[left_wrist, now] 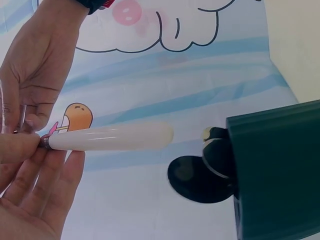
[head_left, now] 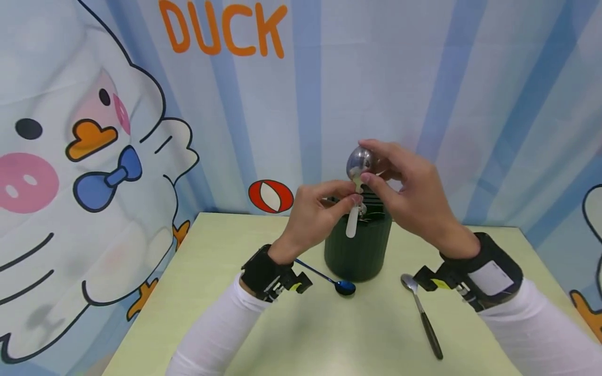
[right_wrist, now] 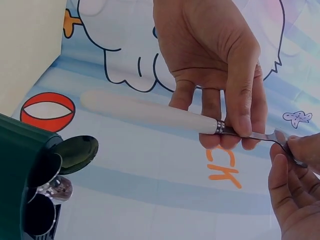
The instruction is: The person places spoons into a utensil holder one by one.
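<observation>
In the head view, both hands hold one spoon (head_left: 359,159) with a white handle (left_wrist: 112,138) above a dark green container (head_left: 357,256). My left hand (head_left: 310,214) pinches its metal neck, just beside the end of the handle. At the bowl end, my right hand (head_left: 418,196) grips the metal bowl between thumb and fingers. The handle slants downward over the container's opening. Other spoons stand bowl-up in the container; a dark bowl (left_wrist: 197,180) shows in the left wrist view and a shiny one (right_wrist: 77,154) in the right wrist view.
On the pale yellow table (head_left: 301,334), a blue spoon (head_left: 345,288) lies in front of the container, partly hidden by the left wrist. A dark-handled spoon (head_left: 430,334) lies to the right. Behind hangs a striped blue cloth (head_left: 376,68) with cartoon ducks.
</observation>
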The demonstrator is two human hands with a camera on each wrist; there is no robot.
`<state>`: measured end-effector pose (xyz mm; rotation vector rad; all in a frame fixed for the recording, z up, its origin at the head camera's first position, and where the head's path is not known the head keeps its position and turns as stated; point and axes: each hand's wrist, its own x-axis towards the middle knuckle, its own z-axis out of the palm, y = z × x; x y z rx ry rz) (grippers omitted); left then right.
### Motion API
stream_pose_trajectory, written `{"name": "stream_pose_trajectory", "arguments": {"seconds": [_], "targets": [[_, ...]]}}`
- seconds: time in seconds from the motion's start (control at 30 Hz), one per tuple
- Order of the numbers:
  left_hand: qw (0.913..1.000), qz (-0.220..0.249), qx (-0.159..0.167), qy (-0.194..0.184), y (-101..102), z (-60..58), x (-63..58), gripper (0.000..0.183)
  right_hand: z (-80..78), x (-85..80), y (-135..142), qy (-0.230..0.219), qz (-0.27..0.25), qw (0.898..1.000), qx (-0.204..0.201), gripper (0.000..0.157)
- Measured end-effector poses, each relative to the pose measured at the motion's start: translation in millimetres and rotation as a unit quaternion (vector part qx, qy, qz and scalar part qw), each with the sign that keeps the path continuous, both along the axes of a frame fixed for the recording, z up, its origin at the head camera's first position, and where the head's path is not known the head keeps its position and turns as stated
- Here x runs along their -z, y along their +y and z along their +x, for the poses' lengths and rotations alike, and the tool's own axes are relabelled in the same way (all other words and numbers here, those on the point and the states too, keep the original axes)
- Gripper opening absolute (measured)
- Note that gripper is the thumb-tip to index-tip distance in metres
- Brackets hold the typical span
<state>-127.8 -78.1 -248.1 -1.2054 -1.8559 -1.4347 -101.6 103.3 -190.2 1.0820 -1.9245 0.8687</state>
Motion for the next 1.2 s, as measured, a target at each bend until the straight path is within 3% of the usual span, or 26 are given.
{"name": "stream_pose_trajectory", "arguments": {"seconds": [0.13,0.27,0.37,0.5,0.83,1.2], "targets": [[1.0000,0.004,-0.004,0.006,4,-0.5,-8.9,0.015,1.8,-8.8,3,0.008,0.008,1.000,0.010,0.052],[0.9998,0.009,-0.005,0.018,7,7.5,-28.1,0.014,2.6,-20.1,4,0.035,0.012,0.999,0.014,0.051],[0.9994,0.012,-0.014,0.030,7,13.8,-42.9,0.013,-1.8,-26.1,4,0.052,0.014,0.998,0.016,0.050],[0.9991,0.011,-0.023,0.032,8,9.3,-49.4,0.014,-12.9,-27.8,4,0.053,0.007,0.998,0.026,0.049],[0.9990,0.000,-0.038,0.024,10,-13.6,-41.0,0.013,-50.3,-10.7,3,0.039,-0.010,0.998,0.044,0.046],[0.9976,-0.019,-0.066,0.007,9,-36.2,-9.6,0.013,-73.8,17.7,3,0.008,0.019,0.999,0.044,0.045]]}}
